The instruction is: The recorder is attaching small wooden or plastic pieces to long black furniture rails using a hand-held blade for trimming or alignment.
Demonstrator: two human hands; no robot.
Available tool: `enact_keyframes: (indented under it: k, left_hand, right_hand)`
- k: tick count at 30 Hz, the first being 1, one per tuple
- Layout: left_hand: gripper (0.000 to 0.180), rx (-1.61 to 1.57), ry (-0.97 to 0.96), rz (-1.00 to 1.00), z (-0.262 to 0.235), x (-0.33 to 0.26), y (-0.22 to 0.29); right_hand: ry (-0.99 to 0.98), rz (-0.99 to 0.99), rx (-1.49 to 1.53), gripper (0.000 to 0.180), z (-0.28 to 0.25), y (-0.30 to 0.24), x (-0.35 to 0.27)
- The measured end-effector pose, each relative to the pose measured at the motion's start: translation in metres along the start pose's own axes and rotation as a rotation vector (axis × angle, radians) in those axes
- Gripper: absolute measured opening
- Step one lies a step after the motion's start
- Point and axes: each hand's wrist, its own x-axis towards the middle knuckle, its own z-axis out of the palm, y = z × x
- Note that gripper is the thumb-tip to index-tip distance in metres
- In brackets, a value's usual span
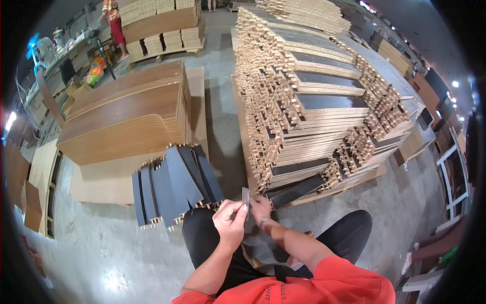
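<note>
On the concrete floor (101, 253), both hands pinch a thin grey strip (246, 195).

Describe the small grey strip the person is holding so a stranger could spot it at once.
Start at the tall stack of dark-faced panels right of centre, then drop to its near corner. There, above the knees, the left hand and right hand meet. The thin grey strip stands upright between them, far smaller than any panel.

Both hands meet over the lap: left hand (230, 219) pinches a thin grey strip (246, 196) upright, right hand (260, 207) right beside it touching a dark panel (296, 190) poking out from the big stack (314, 101); loose dark panels (174, 185) fan out left
</note>
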Motion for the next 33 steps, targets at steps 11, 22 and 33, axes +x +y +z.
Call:
enact_keyframes:
  k: [11,22,33]
  left_hand:
    - [0.003,-0.017,-0.133,0.047,0.033,-0.005,0.002]
    - [0.003,0.024,-0.223,-0.018,0.045,-0.015,-0.009]
    - [0.004,0.107,-0.304,-0.023,0.061,-0.021,-0.006]
  right_hand:
    - [0.233,0.369,0.397,0.03,-0.094,0.029,0.004]
    - [0.096,0.76,0.693,0.043,-0.096,0.053,0.029]
    - [0.226,0.657,1.053,0.014,-0.148,0.058,0.012]
